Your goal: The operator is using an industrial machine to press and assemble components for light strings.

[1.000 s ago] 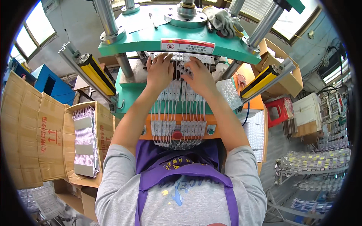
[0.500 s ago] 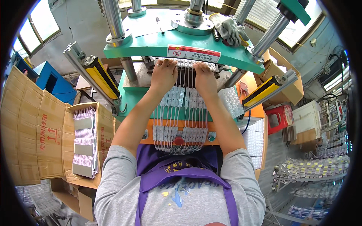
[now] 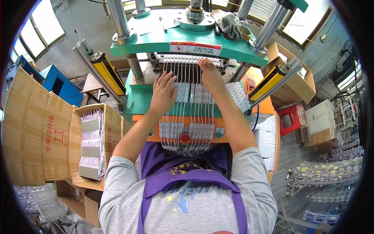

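Several wired LED module strings (image 3: 182,93) run from a dark metal mould (image 3: 156,65) in the press down over its front edge. Pale modules sit in a row (image 3: 191,59) along the top of the mould. My left hand (image 3: 163,93) is open, fingers spread over the wires and modules on the left side. At the right part of the row, my right hand (image 3: 210,74) presses bent, close-set fingers onto a module; its fingertips partly hide what they touch. Lower modules (image 3: 171,128) hang before the orange front panel, near a red button (image 3: 185,137).
Above the mould is the press's green plate (image 3: 150,45), bearing grey gloves (image 3: 233,25) and a pen. Yellow-black bars (image 3: 108,73) flank the press. A cardboard box (image 3: 111,132) of packed strings stands left; clear module sheets (image 3: 238,95) lie right.
My left hand has come off the row and drawn back toward me, its fingers spreading. My right hand stays at the row. The view has shifted slightly.
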The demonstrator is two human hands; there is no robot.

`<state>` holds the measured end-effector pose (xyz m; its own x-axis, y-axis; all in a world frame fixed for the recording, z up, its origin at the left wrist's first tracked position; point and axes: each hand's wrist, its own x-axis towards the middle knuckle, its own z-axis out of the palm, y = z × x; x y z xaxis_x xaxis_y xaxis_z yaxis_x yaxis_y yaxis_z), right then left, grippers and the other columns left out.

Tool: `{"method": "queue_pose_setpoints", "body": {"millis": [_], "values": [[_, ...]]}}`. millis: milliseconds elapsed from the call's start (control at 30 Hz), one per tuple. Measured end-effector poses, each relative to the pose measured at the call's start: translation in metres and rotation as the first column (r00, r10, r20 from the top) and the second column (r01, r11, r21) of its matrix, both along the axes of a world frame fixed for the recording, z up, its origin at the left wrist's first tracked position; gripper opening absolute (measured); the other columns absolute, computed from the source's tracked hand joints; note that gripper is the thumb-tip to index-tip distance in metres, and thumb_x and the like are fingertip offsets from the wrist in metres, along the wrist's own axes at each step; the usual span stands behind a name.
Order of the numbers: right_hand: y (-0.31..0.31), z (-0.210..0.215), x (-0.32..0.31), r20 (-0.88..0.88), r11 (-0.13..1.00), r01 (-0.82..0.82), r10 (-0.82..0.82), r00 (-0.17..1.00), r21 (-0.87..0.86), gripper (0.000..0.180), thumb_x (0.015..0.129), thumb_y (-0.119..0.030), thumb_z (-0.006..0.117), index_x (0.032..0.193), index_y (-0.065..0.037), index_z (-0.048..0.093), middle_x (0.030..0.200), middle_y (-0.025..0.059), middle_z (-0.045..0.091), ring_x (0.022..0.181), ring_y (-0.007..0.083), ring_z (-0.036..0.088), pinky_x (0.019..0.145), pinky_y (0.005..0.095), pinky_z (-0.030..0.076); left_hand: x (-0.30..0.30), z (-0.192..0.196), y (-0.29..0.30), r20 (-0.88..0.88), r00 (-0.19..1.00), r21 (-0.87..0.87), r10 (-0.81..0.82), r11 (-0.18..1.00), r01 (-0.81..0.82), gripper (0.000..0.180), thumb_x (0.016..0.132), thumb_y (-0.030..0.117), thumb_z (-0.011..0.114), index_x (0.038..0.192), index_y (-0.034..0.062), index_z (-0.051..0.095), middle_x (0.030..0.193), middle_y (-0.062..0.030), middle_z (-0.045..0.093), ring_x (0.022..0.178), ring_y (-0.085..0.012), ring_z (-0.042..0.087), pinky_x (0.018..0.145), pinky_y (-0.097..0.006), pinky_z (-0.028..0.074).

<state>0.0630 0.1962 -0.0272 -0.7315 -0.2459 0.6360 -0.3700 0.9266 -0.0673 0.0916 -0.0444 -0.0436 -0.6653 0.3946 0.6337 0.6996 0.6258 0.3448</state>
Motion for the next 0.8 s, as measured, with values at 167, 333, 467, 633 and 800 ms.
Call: {"method": "queue_pose_setpoints", "body": {"millis": [167, 333, 467, 633, 800], "values": [[-0.028, -0.002, 0.077, 0.070, 0.968, -0.009, 0.028, 0.997, -0.250, 0.039, 0.085, -0.002, 0.054, 0.124, 0.000, 0.051, 0.128, 0.0209, 0.052, 0.122, 0.0363, 0.048, 0.100, 0.0414, 0.043, 0.049, -0.022, -0.052, 0.028, 0.999, 0.007, 0.033, 0.999, -0.033, 0.051, 0.087, 0.025, 0.064, 0.132, 0.0078, 0.048, 0.139, -0.0122, 0.046, 0.135, -0.0330, 0.035, 0.112, -0.051, 0.022], [-0.006, -0.012, 0.237, 0.526, 0.970, 0.070, 0.066, 0.848, -0.234, 0.051, 0.080, -0.006, 0.065, 0.128, -0.001, 0.048, 0.132, 0.0211, 0.048, 0.121, 0.0400, 0.046, 0.102, 0.0450, 0.038, 0.078, -0.025, -0.138, 0.359, 0.930, -0.223, -0.082, 0.960, 0.170, 0.077, 0.074, 0.031, 0.075, 0.140, 0.0088, 0.040, 0.145, -0.0109, 0.040, 0.139, -0.0313, 0.029, 0.113, -0.047, 0.020], [0.012, -0.033, 0.255, 0.463, 0.969, 0.078, 0.040, 0.885, -0.233, 0.060, 0.072, 0.000, 0.066, 0.129, -0.002, 0.046, 0.137, 0.0178, 0.045, 0.128, 0.0392, 0.040, 0.105, 0.0455, 0.034, 0.079, -0.009, -0.145, 0.448, 0.887, -0.286, -0.109, 0.923, 0.258, 0.090, 0.064, 0.024, 0.082, 0.142, 0.0083, 0.038, 0.146, -0.0114, 0.037, 0.140, -0.0316, 0.027, 0.114, -0.047, 0.020], [0.005, -0.037, 0.249, 0.459, 0.959, 0.129, 0.000, 0.888, -0.251, 0.060, 0.070, 0.003, 0.066, 0.128, -0.006, 0.049, 0.134, 0.0153, 0.046, 0.127, 0.0368, 0.041, 0.106, 0.0453, 0.032, 0.076, -0.005, -0.139, 0.401, 0.911, -0.407, -0.098, 0.872, 0.273, 0.088, 0.063, 0.026, 0.082, 0.141, 0.0149, 0.042, 0.147, -0.0092, 0.037, 0.139, -0.0290, 0.030, 0.114, -0.045, 0.022], [0.007, -0.030, 0.248, 0.480, 0.955, 0.167, -0.030, 0.877, -0.245, 0.057, 0.069, 0.002, 0.066, 0.124, -0.006, 0.052, 0.133, 0.0141, 0.048, 0.126, 0.0365, 0.043, 0.105, 0.0452, 0.033, 0.079, 0.000, -0.135, 0.391, 0.916, -0.424, -0.090, 0.866, 0.266, 0.084, 0.066, 0.026, 0.080, 0.140, 0.0143, 0.042, 0.147, -0.0108, 0.035, 0.139, -0.0307, 0.028, 0.114, -0.047, 0.022]]}}
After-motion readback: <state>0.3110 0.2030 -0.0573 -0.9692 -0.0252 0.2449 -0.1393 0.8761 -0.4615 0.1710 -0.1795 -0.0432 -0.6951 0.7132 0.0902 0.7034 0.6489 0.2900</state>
